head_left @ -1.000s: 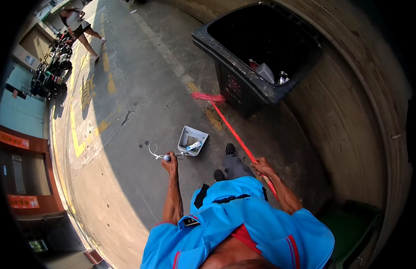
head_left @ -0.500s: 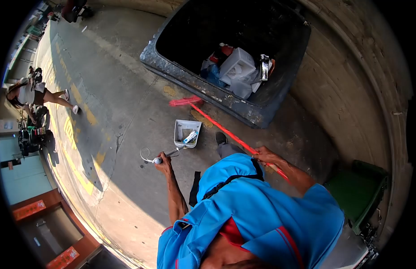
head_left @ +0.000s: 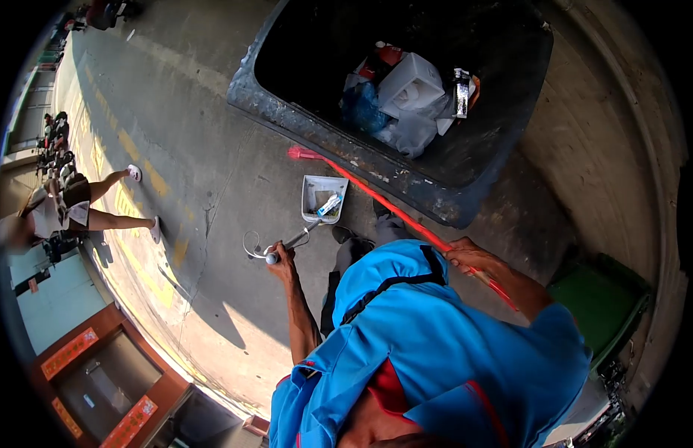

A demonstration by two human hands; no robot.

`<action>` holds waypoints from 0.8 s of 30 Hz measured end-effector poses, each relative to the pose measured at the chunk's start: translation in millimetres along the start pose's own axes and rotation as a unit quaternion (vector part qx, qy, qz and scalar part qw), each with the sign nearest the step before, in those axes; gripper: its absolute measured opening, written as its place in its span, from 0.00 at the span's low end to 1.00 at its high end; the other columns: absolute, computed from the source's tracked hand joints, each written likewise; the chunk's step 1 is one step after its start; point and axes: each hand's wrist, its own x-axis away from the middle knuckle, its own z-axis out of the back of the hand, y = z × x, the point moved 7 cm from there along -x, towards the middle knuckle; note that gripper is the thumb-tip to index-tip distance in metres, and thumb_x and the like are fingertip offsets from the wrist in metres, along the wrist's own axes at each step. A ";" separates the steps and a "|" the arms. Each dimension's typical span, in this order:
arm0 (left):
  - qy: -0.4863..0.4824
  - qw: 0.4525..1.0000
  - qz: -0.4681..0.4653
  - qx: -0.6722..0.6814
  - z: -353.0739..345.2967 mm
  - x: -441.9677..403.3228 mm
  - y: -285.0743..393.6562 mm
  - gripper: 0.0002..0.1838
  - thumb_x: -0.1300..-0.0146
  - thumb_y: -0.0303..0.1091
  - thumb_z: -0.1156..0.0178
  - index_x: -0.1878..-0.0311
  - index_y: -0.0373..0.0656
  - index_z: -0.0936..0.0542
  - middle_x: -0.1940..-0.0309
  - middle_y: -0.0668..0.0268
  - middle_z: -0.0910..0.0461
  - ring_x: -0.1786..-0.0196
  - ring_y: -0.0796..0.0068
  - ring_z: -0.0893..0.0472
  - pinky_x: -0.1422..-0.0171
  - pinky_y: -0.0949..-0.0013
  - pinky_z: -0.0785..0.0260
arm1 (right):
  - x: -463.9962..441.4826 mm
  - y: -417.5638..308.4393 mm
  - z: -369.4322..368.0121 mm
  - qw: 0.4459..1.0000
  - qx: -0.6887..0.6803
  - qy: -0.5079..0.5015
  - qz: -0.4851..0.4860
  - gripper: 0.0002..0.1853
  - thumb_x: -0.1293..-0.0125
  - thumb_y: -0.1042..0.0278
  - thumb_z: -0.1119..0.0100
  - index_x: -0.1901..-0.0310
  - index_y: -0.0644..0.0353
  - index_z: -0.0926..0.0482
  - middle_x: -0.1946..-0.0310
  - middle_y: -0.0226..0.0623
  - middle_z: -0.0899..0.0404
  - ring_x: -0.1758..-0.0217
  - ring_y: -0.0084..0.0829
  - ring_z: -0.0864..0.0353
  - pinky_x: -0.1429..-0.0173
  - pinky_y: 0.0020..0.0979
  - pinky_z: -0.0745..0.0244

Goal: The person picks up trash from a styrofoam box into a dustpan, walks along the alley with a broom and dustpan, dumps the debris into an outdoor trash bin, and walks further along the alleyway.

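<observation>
My left hand (head_left: 283,261) is closed round the grey handle of a long-handled dustpan. The white pan (head_left: 309,201) hangs low or rests on the ground, I cannot tell which, with dirt and a blue-and-white packet (head_left: 329,205) in it. In my right hand (head_left: 464,255) is the red shaft of a broom (head_left: 395,212), fingers wrapped round it. The broom slants forward along the near side of a large dark bin (head_left: 316,123), its pink-red head (head_left: 304,153) beside the rim. Inside the bin lie a white box (head_left: 412,82), plastic bags (head_left: 410,134) and other rubbish.
A green bin (head_left: 600,306) stands behind my right arm, near the curved wall (head_left: 600,149). On the left a person (head_left: 70,209) walks along the road. Motorcycles (head_left: 107,13) are parked farther off. A door with red signs (head_left: 100,373) is at the lower left.
The bin appears closer. The broom head has drawn in towards the bin's side and shows less. The dustpan has shifted slightly right in view. The person walking has advanced and looks larger.
</observation>
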 end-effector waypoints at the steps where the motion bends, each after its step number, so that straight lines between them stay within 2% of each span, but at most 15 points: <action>1: 0.006 1.000 0.007 0.000 0.0 1.8 3.5 0.12 0.45 0.35 0.40 0.68 0.33 0.22 0.84 0.67 0.29 0.83 0.79 0.29 0.77 0.76 0.32 | 5.4 0.0 -2.1 1.000 0.012 -0.004 -0.005 0.13 0.43 0.65 0.44 0.59 0.60 0.33 0.84 0.25 0.35 0.91 0.18 0.41 0.89 0.25 0.46; 6: 0.021 1.000 -0.006 0.012 12.5 2.0 -3.4 0.12 0.44 0.35 0.41 0.68 0.32 0.22 0.83 0.69 0.30 0.82 0.81 0.31 0.78 0.78 0.38 | 22.7 12.5 -14.8 0.996 -0.012 -0.061 -0.057 0.07 0.41 0.66 0.44 0.67 0.56 0.32 0.84 0.25 0.35 0.91 0.17 0.42 0.88 0.25 0.49; 9: -0.004 0.999 -0.017 0.027 18.1 6.7 -9.8 0.14 0.43 0.38 0.40 0.66 0.32 0.22 0.82 0.67 0.27 0.80 0.81 0.29 0.77 0.78 0.37 | 41.3 3.1 -18.8 0.996 0.003 -0.056 -0.072 0.06 0.39 0.66 0.45 0.69 0.55 0.31 0.84 0.24 0.36 0.91 0.16 0.44 0.88 0.24 0.50; 13: 0.027 1.000 -0.006 0.012 29.8 13.6 -23.0 0.14 0.43 0.37 0.40 0.66 0.32 0.22 0.82 0.67 0.27 0.80 0.82 0.28 0.76 0.79 0.36 | 51.5 -11.5 -24.0 0.996 0.037 -0.039 -0.069 0.04 0.39 0.67 0.47 0.67 0.55 0.31 0.84 0.23 0.37 0.91 0.15 0.44 0.87 0.23 0.50; 18: 0.018 1.000 0.000 0.025 38.1 20.0 -30.4 0.14 0.43 0.37 0.40 0.65 0.32 0.21 0.83 0.68 0.26 0.79 0.82 0.27 0.76 0.78 0.36 | 39.1 -37.8 -35.6 0.999 0.053 0.005 0.004 0.08 0.39 0.66 0.46 0.60 0.57 0.31 0.84 0.23 0.37 0.91 0.15 0.45 0.88 0.23 0.49; 24: 0.031 0.999 -0.005 -0.003 34.1 11.9 -31.8 0.13 0.43 0.36 0.41 0.64 0.34 0.21 0.83 0.67 0.25 0.80 0.81 0.26 0.76 0.78 0.35 | -14.8 -72.2 -48.4 0.996 0.047 0.016 0.075 0.10 0.39 0.64 0.46 0.58 0.56 0.31 0.85 0.23 0.37 0.92 0.15 0.44 0.89 0.23 0.48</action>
